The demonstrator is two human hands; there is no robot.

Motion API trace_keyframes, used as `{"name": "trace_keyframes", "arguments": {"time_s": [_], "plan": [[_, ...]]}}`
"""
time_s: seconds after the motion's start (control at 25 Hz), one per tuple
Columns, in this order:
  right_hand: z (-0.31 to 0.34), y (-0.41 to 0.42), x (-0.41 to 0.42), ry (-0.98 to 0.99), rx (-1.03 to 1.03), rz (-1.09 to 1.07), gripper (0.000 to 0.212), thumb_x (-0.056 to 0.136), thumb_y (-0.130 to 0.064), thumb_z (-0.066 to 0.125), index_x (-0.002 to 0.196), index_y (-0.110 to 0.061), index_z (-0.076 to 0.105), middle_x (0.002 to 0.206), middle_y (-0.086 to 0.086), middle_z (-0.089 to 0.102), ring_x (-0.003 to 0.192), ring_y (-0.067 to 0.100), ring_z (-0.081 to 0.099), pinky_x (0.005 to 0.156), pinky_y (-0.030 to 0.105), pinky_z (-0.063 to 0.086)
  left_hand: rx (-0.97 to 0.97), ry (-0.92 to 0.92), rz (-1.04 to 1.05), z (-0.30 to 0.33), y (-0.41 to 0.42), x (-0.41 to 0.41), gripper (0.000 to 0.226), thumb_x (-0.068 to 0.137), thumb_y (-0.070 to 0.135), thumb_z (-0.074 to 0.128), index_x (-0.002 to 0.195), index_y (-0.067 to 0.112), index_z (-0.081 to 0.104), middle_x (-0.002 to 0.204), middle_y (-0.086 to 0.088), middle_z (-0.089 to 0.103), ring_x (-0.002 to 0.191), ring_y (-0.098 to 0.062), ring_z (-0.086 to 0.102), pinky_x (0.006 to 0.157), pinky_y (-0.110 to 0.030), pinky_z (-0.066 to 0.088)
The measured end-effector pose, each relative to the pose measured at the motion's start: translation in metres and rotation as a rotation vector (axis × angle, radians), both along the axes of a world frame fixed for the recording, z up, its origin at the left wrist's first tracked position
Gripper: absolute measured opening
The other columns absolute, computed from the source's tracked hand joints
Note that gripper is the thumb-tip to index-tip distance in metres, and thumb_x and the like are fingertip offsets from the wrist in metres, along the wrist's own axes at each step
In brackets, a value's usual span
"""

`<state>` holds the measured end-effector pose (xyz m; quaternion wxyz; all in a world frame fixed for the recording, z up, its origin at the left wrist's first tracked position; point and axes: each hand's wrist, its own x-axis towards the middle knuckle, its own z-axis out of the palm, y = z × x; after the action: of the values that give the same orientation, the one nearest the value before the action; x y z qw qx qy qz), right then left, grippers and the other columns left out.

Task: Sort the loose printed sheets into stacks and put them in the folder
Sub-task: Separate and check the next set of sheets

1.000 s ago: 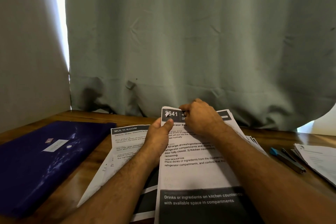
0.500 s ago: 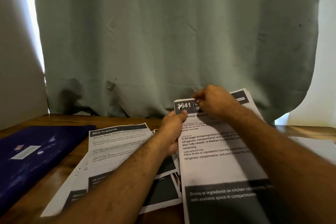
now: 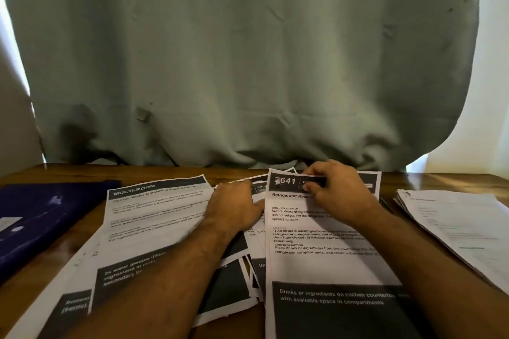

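Right hand (image 3: 337,195) up at the top edge of the sheet headed "641" (image 3: 316,256), thumb and fingers pinching the dark header strip, a firm grip on the paper there. The sheet lies in front of the person on the wooden tabletop (image 3: 446,180), its far end held, its near end running off the bottom of view. Left hand (image 3: 234,208) lies flat just beside it, fingers straight, grip released, palm down on the fanned loose sheets (image 3: 237,283) in the middle. Those sheets overlap untidily, dark printed blocks showing. Further left, the "MULTI-ROOM" sheet (image 3: 154,217) sits on top of a slanted pile, partly under the left forearm. The dark blue folder (image 3: 41,217) lies closed at the left edge of the tabletop, apart from the papers. Over on the right, a separate stack (image 3: 457,226) of pale printed pages rests by itself, angled away. A grey-green curtain (image 3: 248,63) hangs behind, its hem bunched on the back of the tabletop.
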<state>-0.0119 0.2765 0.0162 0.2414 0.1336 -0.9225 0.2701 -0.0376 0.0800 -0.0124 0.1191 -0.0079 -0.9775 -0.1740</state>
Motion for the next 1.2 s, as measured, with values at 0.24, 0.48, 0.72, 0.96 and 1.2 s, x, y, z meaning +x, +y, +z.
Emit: {"name": "trace_keyframes", "arguments": {"time_s": [0.24, 0.48, 0.72, 0.96, 1.2], "plan": [[-0.012, -0.01, -0.002, 0.02, 0.022, -0.029, 0.012, 0.089, -0.023, 0.069, 0.092, -0.034, 0.064, 0.093, -0.013, 0.051, 0.079, 0.004, 0.051, 0.078, 0.021, 0.039, 0.209, -0.054, -0.109, -0.001, -0.005, -0.003, 0.056, 0.089, 0.045, 0.072, 0.138, 0.025, 0.055, 0.137, 0.0, 0.061, 0.122, -0.019, 0.058, 0.102, -0.041, 0.051], [-0.015, -0.012, 0.005, -0.028, 0.041, 0.001, 0.018, 0.09, -0.022, 0.067, 0.087, -0.037, 0.06, 0.092, -0.016, 0.049, 0.079, 0.0, 0.048, 0.076, 0.016, 0.038, 0.031, -0.057, -0.064, -0.004, -0.009, -0.002, 0.057, 0.091, 0.054, 0.064, 0.139, 0.026, 0.055, 0.141, -0.002, 0.06, 0.13, -0.024, 0.053, 0.112, -0.046, 0.042], [-0.014, -0.012, 0.007, -0.023, 0.04, -0.001, 0.02, 0.091, -0.021, 0.066, 0.087, -0.038, 0.057, 0.091, -0.017, 0.047, 0.078, -0.004, 0.046, 0.068, 0.008, 0.031, -0.01, -0.064, -0.031, -0.006, -0.009, -0.004, 0.069, 0.091, 0.059, 0.06, 0.147, 0.021, 0.045, 0.15, -0.005, 0.05, 0.138, -0.027, 0.045, 0.116, -0.048, 0.037], [-0.018, -0.016, 0.006, -0.05, 0.015, -0.01, 0.012, 0.092, -0.024, 0.065, 0.101, -0.033, 0.064, 0.103, -0.011, 0.05, 0.088, 0.004, 0.048, 0.086, 0.02, 0.04, 0.248, -0.04, -0.045, -0.005, -0.009, -0.001, 0.075, 0.087, 0.048, 0.072, 0.15, 0.025, 0.038, 0.146, -0.006, 0.054, 0.132, -0.028, 0.053, 0.107, -0.045, 0.048], [-0.012, -0.028, 0.008, 0.122, 0.189, 0.067, 0.021, 0.097, -0.028, 0.056, 0.115, -0.025, 0.065, 0.103, -0.006, 0.048, 0.09, 0.01, 0.046, 0.088, 0.026, 0.043, 1.131, 0.052, -0.097, 0.002, -0.009, -0.001, 0.045, 0.094, 0.013, 0.066, 0.136, 0.018, 0.052, 0.116, -0.008, 0.073, 0.093, -0.024, 0.075, 0.079, -0.04, 0.062]]}}
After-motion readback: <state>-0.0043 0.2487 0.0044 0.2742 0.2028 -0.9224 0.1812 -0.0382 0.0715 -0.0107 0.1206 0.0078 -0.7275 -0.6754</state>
